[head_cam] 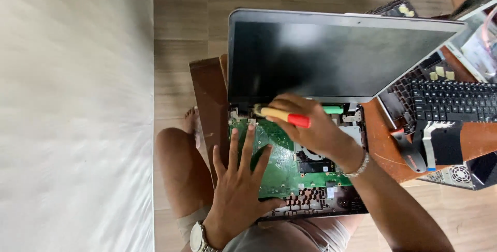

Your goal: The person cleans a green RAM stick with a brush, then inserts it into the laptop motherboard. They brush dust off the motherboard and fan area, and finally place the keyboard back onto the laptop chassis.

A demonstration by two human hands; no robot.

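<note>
An opened laptop lies in front of me, its dark screen [331,55] raised and its green circuit board [282,161] exposed with a black fan [310,154] at the middle. My left hand [239,190] rests flat on the board's left part, fingers spread, a watch on the wrist. My right hand [310,125] is closed around a screwdriver with a yellow and red handle [284,116], its tip pointing left toward the hinge area at the board's upper left corner. A bracelet circles that wrist.
The laptop sits on a small brown wooden table [209,102] above my bare knees. To the right lie a loose black keyboard [453,102], a stripped keyboard frame [401,96], a black mouse [409,151] and other parts. A pale bed surface [72,117] fills the left.
</note>
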